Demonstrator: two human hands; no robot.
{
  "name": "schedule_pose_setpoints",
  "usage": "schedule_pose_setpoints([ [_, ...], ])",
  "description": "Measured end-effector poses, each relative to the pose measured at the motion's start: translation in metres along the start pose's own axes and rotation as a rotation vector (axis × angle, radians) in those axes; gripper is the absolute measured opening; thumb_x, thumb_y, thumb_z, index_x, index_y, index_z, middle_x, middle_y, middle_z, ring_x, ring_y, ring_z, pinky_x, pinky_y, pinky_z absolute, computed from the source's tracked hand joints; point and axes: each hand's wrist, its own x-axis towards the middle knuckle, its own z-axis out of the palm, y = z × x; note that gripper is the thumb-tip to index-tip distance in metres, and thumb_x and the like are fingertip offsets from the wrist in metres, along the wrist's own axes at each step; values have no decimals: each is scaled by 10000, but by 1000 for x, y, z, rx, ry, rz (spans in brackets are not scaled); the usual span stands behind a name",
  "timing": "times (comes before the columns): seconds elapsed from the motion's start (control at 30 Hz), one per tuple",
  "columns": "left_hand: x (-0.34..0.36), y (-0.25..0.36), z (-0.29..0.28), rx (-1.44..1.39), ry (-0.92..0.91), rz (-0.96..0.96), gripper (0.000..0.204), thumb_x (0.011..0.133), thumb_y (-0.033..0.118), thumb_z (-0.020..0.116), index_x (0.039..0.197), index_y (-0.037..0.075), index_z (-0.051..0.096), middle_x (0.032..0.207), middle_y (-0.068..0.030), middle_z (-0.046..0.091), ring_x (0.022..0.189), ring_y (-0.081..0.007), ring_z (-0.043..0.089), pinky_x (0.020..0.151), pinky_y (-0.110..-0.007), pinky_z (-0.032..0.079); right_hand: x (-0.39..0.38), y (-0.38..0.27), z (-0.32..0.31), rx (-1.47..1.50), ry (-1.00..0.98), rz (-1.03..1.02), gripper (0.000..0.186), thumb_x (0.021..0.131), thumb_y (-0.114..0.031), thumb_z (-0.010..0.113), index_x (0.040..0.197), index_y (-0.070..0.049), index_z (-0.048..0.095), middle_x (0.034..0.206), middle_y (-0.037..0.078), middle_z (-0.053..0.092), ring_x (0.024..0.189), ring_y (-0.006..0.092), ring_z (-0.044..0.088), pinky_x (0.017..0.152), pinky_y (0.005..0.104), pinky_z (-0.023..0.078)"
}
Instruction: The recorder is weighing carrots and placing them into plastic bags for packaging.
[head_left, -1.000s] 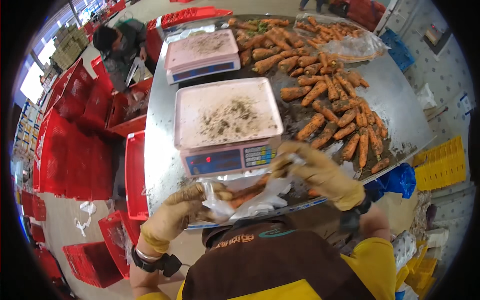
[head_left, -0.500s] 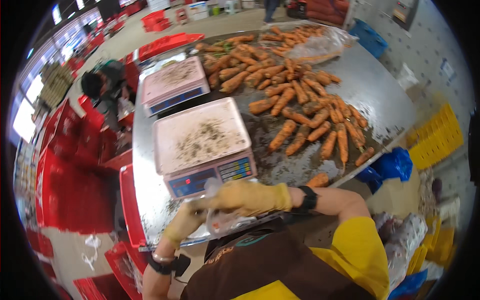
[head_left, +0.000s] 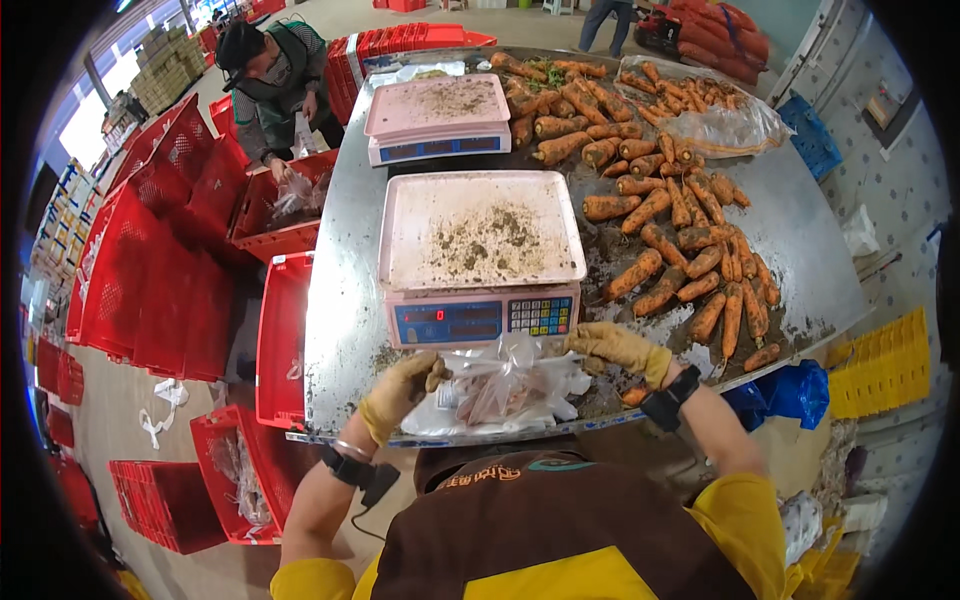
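Note:
A clear plastic bag point(head_left: 510, 390) lies at the table's front edge, its top bunched upward. Something brownish shows through the film, too blurred to name. My left hand point(head_left: 400, 392), in a dirty yellowish glove, has its fingers curled at the bag's left edge. On the opposite side my right hand point(head_left: 622, 352), gloved alike, is closed at the film with its fingers bent down. Film stretches between the two hands. Just beyond stands a pink scale point(head_left: 485, 235) with soil crumbs on its tray. Soiled carrots point(head_left: 690, 240) are heaped right of it.
Behind the near scale is a second scale point(head_left: 438, 110). An open bag of carrots point(head_left: 725, 125) lies at the far right. Red crates point(head_left: 285, 340) line the left side, where another person point(head_left: 275, 80) handles a plastic bag. Right of the table are a blue bag point(head_left: 795, 392) and yellow crate point(head_left: 885, 365).
My hands were together over the bag; now they are apart on either side of it. The bag is down at the table edge, and the view has shifted and levelled.

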Motion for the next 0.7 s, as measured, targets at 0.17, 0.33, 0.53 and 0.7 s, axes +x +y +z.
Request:
schedule_pose_setpoints([
  [0.17, -10, 58, 82, 20, -60, -1, 367, 979, 22, 485, 1343, -4, 530, 1074, -51, 598, 1010, -188, 582, 992, -332, 468, -34, -73, 29, 372, -288, -273, 651, 986, -180, 608, 1546, -74, 294, 1251, 103, 631, 779, 90, 620, 623, 226, 481],
  [0.33, 22, 48, 87, 697, -279, 26, 614, 918, -33, 600, 1494, 55, 408, 1310, -39, 612, 982, -119, 600, 889, -299, 524, -10, -109, 55, -362, -275, -509, 662, 954, 28, 527, 1553, -169, 327, 1201, 37, 684, 915, 121, 668, 675, 245, 513],
  [0.53, 23, 33, 88, 871, -59, 101, 248, 903, 106, 708, 1142, 39, 701, 1099, -34, 705, 866, -94, 618, 799, -272, 527, 3, -107, 68, -743, -166, -719, 542, 909, -348, 671, 1382, -124, 529, 932, 131, 674, 724, 291, 629, 695, 351, 504],
  [0.7, 10, 21, 19, -55, 97, 29, 203, 926, 153, 602, 979, -28, 681, 931, -76, 664, 841, -178, 629, 845, -324, 502, 14, -58, 21, -372, 145, -321, 410, 961, -405, 624, 1162, -48, 600, 755, 44, 571, 620, 178, 522, 618, 319, 462],
])
